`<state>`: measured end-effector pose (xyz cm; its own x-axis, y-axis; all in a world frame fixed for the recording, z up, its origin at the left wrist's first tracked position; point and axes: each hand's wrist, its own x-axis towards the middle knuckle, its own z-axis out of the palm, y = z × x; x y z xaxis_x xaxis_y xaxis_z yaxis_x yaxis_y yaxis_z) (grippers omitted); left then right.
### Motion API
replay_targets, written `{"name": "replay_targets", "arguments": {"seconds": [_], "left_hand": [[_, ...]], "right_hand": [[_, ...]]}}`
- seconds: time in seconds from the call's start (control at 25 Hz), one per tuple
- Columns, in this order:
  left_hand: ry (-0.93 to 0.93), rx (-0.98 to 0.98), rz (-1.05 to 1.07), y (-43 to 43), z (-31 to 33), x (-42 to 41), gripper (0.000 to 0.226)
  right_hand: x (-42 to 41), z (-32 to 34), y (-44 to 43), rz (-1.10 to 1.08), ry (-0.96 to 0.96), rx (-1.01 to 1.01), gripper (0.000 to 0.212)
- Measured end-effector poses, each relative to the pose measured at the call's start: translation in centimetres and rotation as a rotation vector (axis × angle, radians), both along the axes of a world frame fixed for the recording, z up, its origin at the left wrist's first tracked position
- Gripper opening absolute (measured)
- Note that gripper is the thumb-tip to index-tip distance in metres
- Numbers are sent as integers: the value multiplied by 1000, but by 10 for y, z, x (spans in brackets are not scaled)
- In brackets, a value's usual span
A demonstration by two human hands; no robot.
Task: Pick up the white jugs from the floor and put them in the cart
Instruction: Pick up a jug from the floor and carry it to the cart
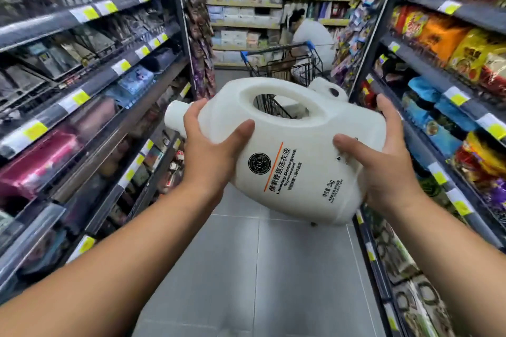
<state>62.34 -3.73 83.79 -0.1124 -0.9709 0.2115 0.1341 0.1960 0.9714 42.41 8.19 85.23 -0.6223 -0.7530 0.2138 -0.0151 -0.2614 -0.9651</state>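
**A:** Where is the jug?

**B:** The big white plastic jug with the moulded handle hole [287, 128] is in the air above the grey tiled floor [273, 268]. It lies on its side with the cap to the left, in front of the wire shopping cart with blue handle ends [301, 71].

**A:** And the hands?

**B:** The left grip [210, 150] is clamped on the neck end, thumb across the front. The right grip [383, 161] is clamped round the base end.

**A:** What does the label say?

**B:** There is a black round "DL" emblem, an orange line, Chinese characters, "Laundry Detergent" and "3kg". The smaller print is unreadable.

**A:** Anything else?

**B:** A second white jug [325, 89] shows at the cart. Yellow price tags [82, 97] line the shelves.
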Motion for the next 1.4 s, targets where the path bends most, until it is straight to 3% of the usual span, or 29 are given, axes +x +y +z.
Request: {"name": "replay_targets", "arguments": {"seconds": [0.4,0.68,0.84,1.08,1.4], "left_hand": [[-120,89,-248,-195,-49,-193,79],[-205,201,-236,-273,-95,-353,88],[-249,263,-209,-316,-112,-420,79],[-290,352,-287,-395,-139,-489,85],[-468,445,-470,-525,-172,-571,70]], "right_hand": [[-155,-41,-137,-269,-93,117,97],[-317,-89,-218,-274,-166,202,102],[-391,-104,-267,-228,-181,260,104],[-455,-140,-345,-286,-244,339,98],[-513,-190,-451,-482,-305,402,91]]}}
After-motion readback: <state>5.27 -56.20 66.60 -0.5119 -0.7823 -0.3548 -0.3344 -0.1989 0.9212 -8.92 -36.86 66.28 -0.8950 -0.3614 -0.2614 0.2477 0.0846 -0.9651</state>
